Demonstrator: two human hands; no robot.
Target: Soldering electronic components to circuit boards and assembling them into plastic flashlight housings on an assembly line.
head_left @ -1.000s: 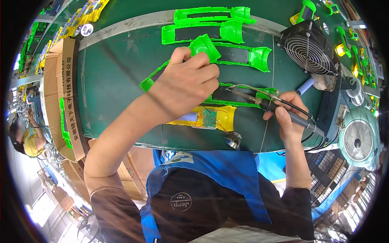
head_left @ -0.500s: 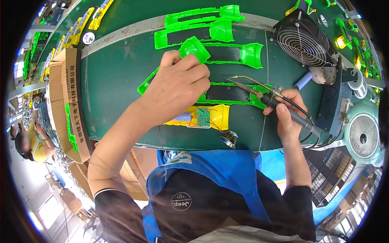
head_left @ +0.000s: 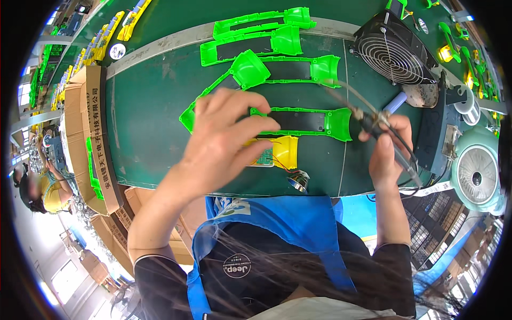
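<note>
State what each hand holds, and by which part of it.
Right hand: the soldering iron, by its handle. Left hand: spread open, apparently holding nothing.

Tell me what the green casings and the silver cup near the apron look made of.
Green casings: probably moulded plastic, fairly glossy, with soft highlights and thin rims. Silver cup: perhaps polished metal or coated plastic; its shiny surface shows bright reflections.

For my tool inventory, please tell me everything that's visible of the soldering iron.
The soldering iron has a dark handle, a slender metal-looking shaft and a thin tube alongside; a dark cable curves beside it. The right hand holds it by the handle, slanted, tip end toward the picture's upper left, near a green shell. Blur hides whether the tip touches anything.
</note>
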